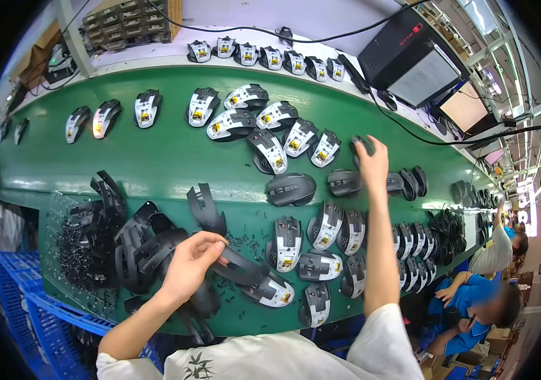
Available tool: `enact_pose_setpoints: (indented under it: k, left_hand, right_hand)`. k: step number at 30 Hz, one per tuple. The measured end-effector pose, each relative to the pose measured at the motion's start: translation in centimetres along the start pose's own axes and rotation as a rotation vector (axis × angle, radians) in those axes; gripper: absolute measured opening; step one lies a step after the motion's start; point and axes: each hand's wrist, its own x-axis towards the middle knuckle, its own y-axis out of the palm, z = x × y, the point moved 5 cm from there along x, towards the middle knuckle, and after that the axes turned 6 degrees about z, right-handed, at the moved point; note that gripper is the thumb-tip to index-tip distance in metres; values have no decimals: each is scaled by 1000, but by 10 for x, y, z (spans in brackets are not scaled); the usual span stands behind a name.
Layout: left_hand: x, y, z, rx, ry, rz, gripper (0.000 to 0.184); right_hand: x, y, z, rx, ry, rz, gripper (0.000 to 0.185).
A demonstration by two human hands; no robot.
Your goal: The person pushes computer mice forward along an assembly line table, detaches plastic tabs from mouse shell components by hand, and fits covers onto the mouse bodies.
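Observation:
My left hand (197, 258) is closed in a pinch at the end of a curved black mouse cover (242, 270). Just beyond that cover lies a mouse with a white inner body (270, 291). Farther right, my right hand (374, 163) is stretched out across the table, its fingers closed round a black mouse (360, 149). Below that hand is another closed black mouse (344, 182), with a larger one (291, 189) to its left. Loose black covers (147, 237) are heaped left of my left hand, and a single cover (206, 210) lies above it.
Several mice with white inner bodies (270, 151) stand on the green table (175, 152). Small black parts (74, 244) fill a clear tray at left, beside blue crates (26, 297). A black cable (448, 142) hangs at right. A person in blue (473, 310) sits at lower right.

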Motion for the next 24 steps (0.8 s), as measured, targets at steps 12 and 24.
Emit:
enact_pose_setpoints:
  k: [12, 24]
  left_hand:
    - [5, -7, -1, -13, 51, 36, 14]
    - [1, -6, 1, -1, 68, 44, 14]
  right_hand:
    - [8, 17, -29, -55, -60, 169, 83]
    - [-42, 4, 42, 935, 123, 281, 53]
